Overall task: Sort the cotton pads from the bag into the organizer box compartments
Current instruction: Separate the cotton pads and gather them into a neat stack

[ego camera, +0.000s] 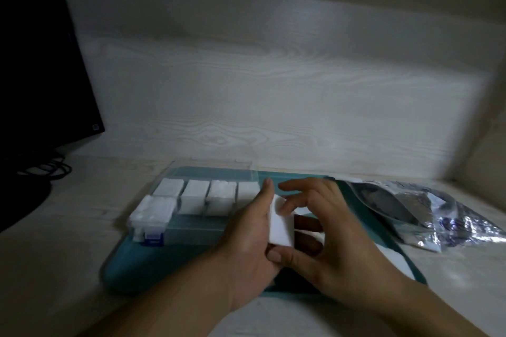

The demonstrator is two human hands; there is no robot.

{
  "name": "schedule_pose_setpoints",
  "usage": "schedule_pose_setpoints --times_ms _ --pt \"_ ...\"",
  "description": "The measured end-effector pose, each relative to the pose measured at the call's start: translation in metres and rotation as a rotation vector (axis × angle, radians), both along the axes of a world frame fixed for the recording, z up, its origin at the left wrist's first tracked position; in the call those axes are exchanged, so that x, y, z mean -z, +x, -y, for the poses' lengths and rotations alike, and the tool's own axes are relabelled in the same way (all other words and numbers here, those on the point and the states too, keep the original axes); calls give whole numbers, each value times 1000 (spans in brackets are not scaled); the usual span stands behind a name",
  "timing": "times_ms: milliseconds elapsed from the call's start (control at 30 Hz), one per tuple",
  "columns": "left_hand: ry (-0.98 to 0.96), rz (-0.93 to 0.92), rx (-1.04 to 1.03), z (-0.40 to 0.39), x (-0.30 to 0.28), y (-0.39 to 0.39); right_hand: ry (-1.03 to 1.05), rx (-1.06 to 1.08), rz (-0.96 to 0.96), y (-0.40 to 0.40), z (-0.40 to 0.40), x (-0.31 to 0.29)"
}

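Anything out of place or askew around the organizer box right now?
One thing: the pad stack at the organizer box's near-left corner sits tilted, poking over the wall above the blue latch. The other stacks sit square.

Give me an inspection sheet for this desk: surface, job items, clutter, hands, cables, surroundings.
Surface: pale wood-grain desk with a teal mat on it.
Job items: clear organizer box on the mat, several compartments filled with white cotton pads; crinkled bag lies to the right, on the desk.
Clutter: nothing seen.
Hands: left hand and right hand together hold a white stack of pads beside the box.
Cables: black cables coiled at far left.
Surroundings: dark monitor at left; wood-grain back panel behind.
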State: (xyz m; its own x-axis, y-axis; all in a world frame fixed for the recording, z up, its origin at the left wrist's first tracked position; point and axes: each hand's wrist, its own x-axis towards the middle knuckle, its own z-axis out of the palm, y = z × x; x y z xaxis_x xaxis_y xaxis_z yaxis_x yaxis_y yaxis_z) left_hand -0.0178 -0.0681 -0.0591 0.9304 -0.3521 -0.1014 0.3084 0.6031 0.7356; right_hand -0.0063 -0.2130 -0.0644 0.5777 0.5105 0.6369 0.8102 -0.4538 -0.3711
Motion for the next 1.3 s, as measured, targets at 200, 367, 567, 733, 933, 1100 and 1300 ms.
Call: schedule_pose_setpoints --times_ms 200,367,567,733,933,1100,1300 --pt "45 19 -59 -1 2 5 -3 -27 10 -1 2 -2" --pt "-1 57 -20 -1 7 7 -6 -50 56 0 4 0" --pt "-11 55 -16 1 7 6 -61 -38 84 2 5 3" --pt "7 47 10 -1 3 4 -112 -24 104 0 5 3" --pt "4 50 62 -8 1 4 -93 -20 80 3 7 4" --pt "78 67 53 -6 2 4 -17 5 41 4 10 3" --pt "36 49 9 -4 2 3 -44 11 78 4 8 3"
